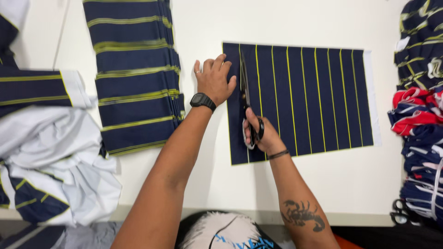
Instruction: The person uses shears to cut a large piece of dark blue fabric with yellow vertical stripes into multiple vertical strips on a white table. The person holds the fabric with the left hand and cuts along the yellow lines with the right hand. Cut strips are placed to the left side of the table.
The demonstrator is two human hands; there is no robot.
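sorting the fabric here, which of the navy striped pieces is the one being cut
The flat single sheet with thin vertical yellow stripes, under both hands and the scissors; the folded stack to its left lies untouched.

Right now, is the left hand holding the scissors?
No, the right hand holds the scissors, while the left hand rests flat at the edge of the striped cloth.
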